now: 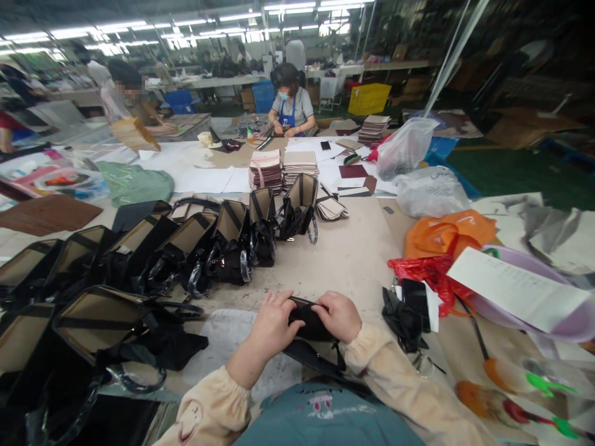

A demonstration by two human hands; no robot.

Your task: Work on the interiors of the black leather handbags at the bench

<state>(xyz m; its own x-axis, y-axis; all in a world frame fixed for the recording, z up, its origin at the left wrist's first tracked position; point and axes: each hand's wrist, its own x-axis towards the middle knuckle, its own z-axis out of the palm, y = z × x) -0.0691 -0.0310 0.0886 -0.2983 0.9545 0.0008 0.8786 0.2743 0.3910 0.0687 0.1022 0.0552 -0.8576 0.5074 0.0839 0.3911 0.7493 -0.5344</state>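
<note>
Close in front of my body, a black bag point(310, 327) with a dark strap point(316, 356) hanging toward me is held between both hands. My left hand point(277, 322) is closed on its left end, the thumb pressing on the near face and the fingers over the top edge. On the right end my right hand point(339, 317) grips the upper edge with bent fingers. What lies inside the bag is hidden. Left of my hands stand several black bags point(130, 322) with tan inner panels and plastic-wrapped handles.
Stacks of panels point(300, 164) stand farther back on the table. To the right lie a black phone point(415, 300), red plastic point(432, 275), an orange bag point(446, 232), a purple basin point(569, 325) with a white sheet, and glue brushes point(493, 375). A co-worker point(292, 105) sits across the table.
</note>
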